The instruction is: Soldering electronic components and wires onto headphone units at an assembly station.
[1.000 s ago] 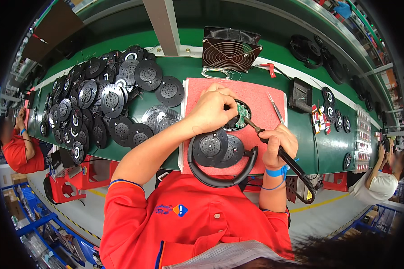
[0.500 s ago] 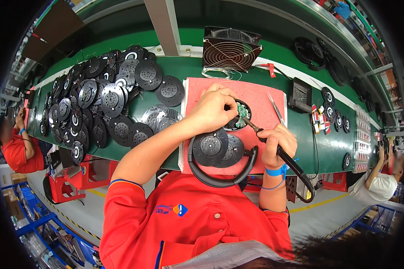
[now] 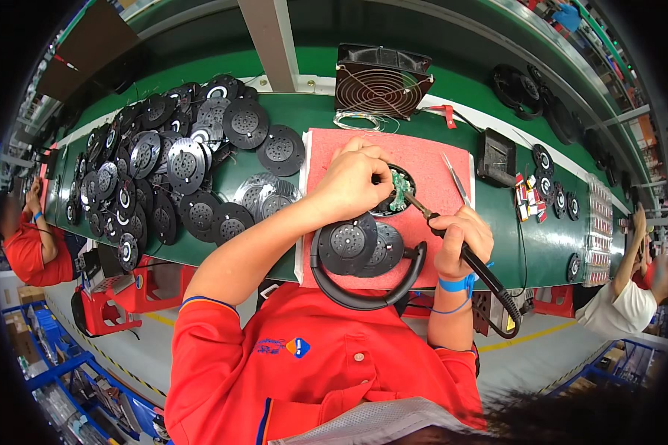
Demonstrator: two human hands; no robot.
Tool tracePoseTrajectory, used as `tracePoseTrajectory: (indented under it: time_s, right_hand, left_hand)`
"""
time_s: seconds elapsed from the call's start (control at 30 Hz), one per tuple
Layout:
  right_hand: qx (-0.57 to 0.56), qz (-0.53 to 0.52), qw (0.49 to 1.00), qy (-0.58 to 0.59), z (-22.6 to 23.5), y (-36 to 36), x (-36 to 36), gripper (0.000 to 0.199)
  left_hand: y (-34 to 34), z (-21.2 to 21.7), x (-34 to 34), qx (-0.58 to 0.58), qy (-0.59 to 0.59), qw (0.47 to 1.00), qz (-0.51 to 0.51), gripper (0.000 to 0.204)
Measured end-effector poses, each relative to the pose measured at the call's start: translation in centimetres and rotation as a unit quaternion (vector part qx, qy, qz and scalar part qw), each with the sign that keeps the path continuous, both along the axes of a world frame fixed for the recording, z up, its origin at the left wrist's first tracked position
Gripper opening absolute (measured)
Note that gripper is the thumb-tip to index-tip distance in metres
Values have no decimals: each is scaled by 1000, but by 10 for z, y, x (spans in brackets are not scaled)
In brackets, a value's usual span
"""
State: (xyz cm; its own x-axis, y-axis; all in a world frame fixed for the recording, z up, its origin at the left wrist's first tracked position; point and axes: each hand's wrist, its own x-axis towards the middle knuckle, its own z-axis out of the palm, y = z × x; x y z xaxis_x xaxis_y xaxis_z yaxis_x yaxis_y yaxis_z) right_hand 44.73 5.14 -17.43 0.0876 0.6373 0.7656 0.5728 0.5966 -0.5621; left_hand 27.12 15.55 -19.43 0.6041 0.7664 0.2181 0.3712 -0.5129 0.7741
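Note:
My right hand (image 3: 462, 239) is closed round a soldering iron (image 3: 480, 268); its metal tip reaches up and left to the green circuit board (image 3: 401, 190). That board sits inside a round black headphone ear cup on the pink foam mat (image 3: 334, 142). At the cup's left rim my left hand (image 3: 358, 179) is pinched closed, and what its fingertips hold is hidden. Below the hands, a black headband (image 3: 371, 302) curves around two black perforated speaker discs (image 3: 348, 239). A pair of tweezers (image 3: 456, 179) lies on the mat right of the cup.
A large pile of black speaker discs (image 3: 145, 156) covers the bench to the left. A fan (image 3: 382, 80) stands behind the mat. To the right are a black tray (image 3: 497, 157), small red-and-white parts (image 3: 528, 199) and a clear tray (image 3: 597, 230). Co-workers sit at both sides.
My right hand and the soldering iron have shifted very slightly, with the tip still at the board. My left hand stays in place. The co-worker at the right has moved.

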Motion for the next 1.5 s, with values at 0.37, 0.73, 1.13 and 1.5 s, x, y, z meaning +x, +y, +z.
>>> tracePoseTrajectory:
  time_s: [0.37,0.73,1.13,1.5]
  right_hand:
    - [-4,7,1000,-16,-1,2,-2,15]
    - [-6,4,999,-41,0,2,-3,13]
    - [7,7,999,-39,1,0,1,13]
    - [12,2,1000,-28,0,-1,2,13]
  left_hand:
    - [-3,2,1,48,12,999,-3,7]
    - [-7,3,4,162,33,986,-1,5]
    - [-6,6,3,190,37,981,-11,6]
    - [-6,6,3,169,33,985,-18,5]
